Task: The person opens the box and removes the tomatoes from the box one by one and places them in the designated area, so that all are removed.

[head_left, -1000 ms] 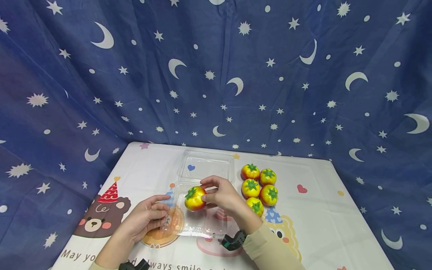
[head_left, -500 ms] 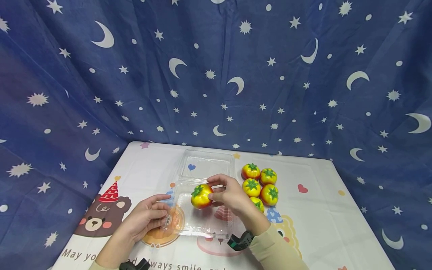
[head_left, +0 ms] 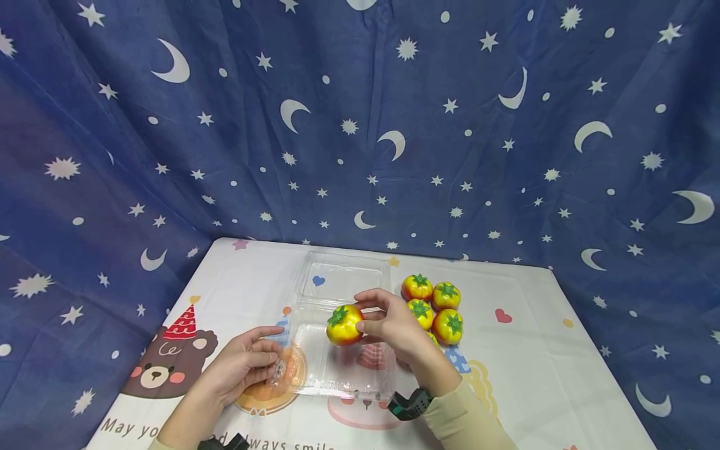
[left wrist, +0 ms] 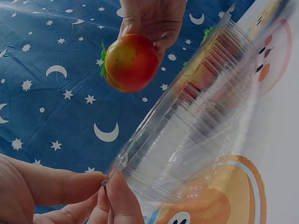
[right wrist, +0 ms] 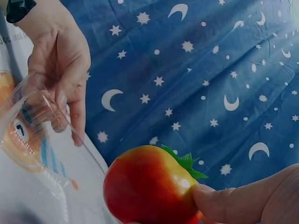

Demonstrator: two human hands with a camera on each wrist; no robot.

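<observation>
My right hand (head_left: 395,324) holds a yellow-and-red tomato (head_left: 344,325) with a green leafy top, thumb on one side and fingers around the other. The tomato hangs over the clear plastic clamshell box (head_left: 332,380), whose lid (head_left: 350,281) lies folded back away from me. At the box's left edge, my left hand (head_left: 239,364) pinches the rim between thumb and finger, as the left wrist view shows up close. In the right wrist view the tomato (right wrist: 147,186) shows its red side, the thumb pressed against it.
Several more tomatoes (head_left: 448,325) stand grouped to the right of the box, some partly hidden behind my right hand. A white tablecloth (head_left: 529,350) with printed cartoons covers the table. Behind it hangs a blue curtain (head_left: 360,156) with moons and stars.
My right hand has moved a little to the right and slightly up with the tomato, covering more of the nearest grouped tomato. My left hand has stayed at the box's edge.
</observation>
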